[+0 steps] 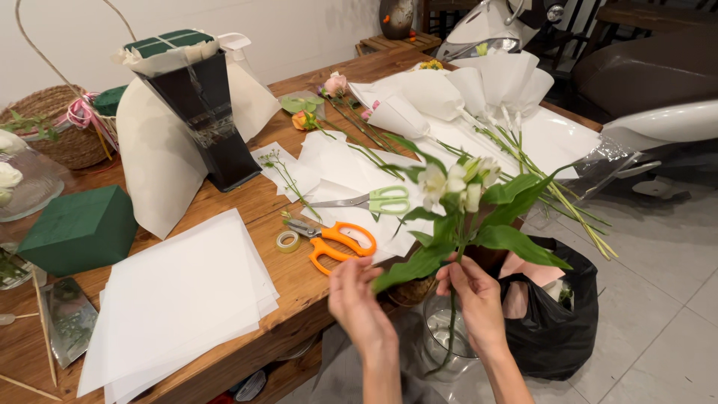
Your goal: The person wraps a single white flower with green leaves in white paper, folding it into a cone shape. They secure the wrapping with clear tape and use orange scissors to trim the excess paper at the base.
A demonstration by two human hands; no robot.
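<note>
Just off the table edge [299,314], above a glass vase [447,329]: right hand [471,295] pinched around the white lily stem [453,299], upright for stripping, left hand [359,295] loosely grasping a lower leaf [407,268].

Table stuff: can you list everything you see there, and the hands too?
Flower stem: one, white blooms, green leaves, held beyond the table edge.
Scissors: two, orange-handled and pale green-handled, mid-table.
Tape roll: one, yellowish, beside orange scissors.
Foam block: one, dark green, left.
Paper sheets: a stack, white, front.
Black vase: one, tall, back.
Wicker basket: one, brown, far left.
Black bag: one, on the floor.
Left hand: touching a leaf.
Right hand: gripping the stem.
</note>
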